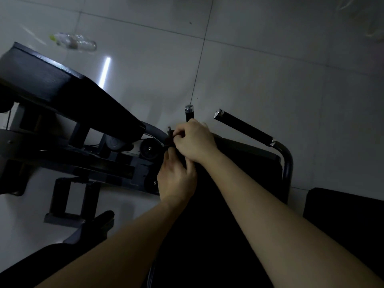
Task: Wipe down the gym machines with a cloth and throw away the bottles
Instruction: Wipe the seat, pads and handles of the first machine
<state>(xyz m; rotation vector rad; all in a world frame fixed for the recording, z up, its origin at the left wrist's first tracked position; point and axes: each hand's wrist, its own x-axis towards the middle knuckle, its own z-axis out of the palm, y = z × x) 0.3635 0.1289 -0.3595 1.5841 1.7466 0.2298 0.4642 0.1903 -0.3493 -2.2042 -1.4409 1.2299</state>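
Where our two hands meet over the machine (pixel 116 156), our right hand (pixel 194 140) pinches a small dark cloth (pixel 170 135) with curled fingers. Our left hand (pixel 176 177), just below, curls its fingers onto the same cloth. A short grip (pixel 189 113) stands just beside them, and a longer grip (pixel 243 126) is near. A clear bottle (pixel 74 41) lies on the floor (pixel 270 59), well apart, beyond the black pad (pixel 62 84).
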